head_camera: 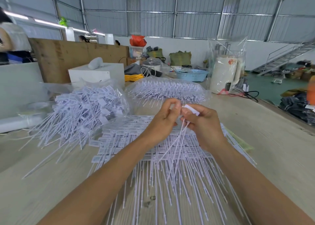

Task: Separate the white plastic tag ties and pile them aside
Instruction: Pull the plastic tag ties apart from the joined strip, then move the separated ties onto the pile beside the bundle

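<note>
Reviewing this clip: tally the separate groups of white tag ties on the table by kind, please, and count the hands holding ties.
Loose pile of separated ties: 1
Connected sheets spread under the hands: 1
Bagged bundle of ties at the back: 1
Hands holding ties, left hand and right hand: 2
Total: 3 tie groups, 2 hands.

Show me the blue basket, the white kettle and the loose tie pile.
blue basket (192,75): head view, front wall.
white kettle (221,74): head view, body, through its plastic wrap.
loose tie pile (81,108): head view, middle of heap.
</note>
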The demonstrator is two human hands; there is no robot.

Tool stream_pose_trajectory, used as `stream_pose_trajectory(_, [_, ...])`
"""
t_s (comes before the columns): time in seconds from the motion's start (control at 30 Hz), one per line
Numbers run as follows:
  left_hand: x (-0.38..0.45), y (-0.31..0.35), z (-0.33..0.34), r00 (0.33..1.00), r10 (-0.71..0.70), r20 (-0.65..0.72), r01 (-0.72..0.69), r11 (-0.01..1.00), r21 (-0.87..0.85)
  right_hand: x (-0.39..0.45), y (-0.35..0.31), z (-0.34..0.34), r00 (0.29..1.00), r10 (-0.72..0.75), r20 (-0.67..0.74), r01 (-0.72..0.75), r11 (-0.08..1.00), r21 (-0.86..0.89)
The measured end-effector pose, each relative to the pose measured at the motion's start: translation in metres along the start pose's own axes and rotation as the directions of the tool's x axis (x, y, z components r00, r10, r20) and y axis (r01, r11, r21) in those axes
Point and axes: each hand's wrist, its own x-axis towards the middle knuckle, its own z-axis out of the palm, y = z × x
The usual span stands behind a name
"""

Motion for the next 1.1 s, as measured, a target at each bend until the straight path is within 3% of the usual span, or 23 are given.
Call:
stream_pose_trajectory(0.07, [0.0,0.003,0.005,0.994,-0.093,0.054,0.096,0.993,-0.068,0.002,-0.003,-0.002,0.996,0.01,-0.085,-0.003,0.996,0.089])
stream_pose_trajectory(0.13, [-0.003,0.007,0.01,0.951,-0.247,0.186,0.274,0.952,-0.134,0.004,-0.005,-0.005,0.987,0.016,-0.157,0.005,0.991,0.134])
stream_pose_trajectory(0.2, [-0.008,0.008,0.016,0.903,-0.3,0.307,0.361,0.919,-0.162,0.006,-0.006,-0.009,0.973,0.005,-0.23,0.027,0.991,0.133])
stream_pose_trajectory(0.3, [-0.008,0.006,0.021,0.926,-0.254,0.279,0.302,0.942,-0.147,0.01,-0.004,-0.013,0.957,0.024,-0.291,0.027,0.985,0.172])
stream_pose_trajectory(0.43, [0.003,0.01,0.006,0.956,-0.245,0.16,0.23,0.967,0.107,0.011,0.001,-0.015,0.965,0.028,-0.262,0.024,0.981,0.192])
stream_pose_trajectory(0.63, [-0.003,0.018,-0.033,0.924,-0.299,0.24,0.203,0.913,0.355,0.012,0.008,-0.003,0.985,0.064,-0.16,-0.049,0.994,0.095])
stream_pose_trajectory(0.87, [-0.048,0.004,-0.08,0.991,-0.134,-0.014,0.124,0.865,0.486,0.02,0.005,0.061,0.987,0.156,0.03,-0.152,0.983,-0.103])
stream_pose_trajectory(1.0, [-0.078,-0.001,-0.123,0.981,-0.111,-0.158,0.182,0.804,0.566,0.015,0.01,0.119,0.955,0.202,0.215,-0.175,0.975,-0.14])
stream_pose_trajectory(1.1, [-0.089,-0.009,-0.164,0.934,-0.081,-0.349,0.294,0.728,0.619,0.012,0.017,0.144,0.921,0.209,0.329,-0.102,0.945,-0.312])
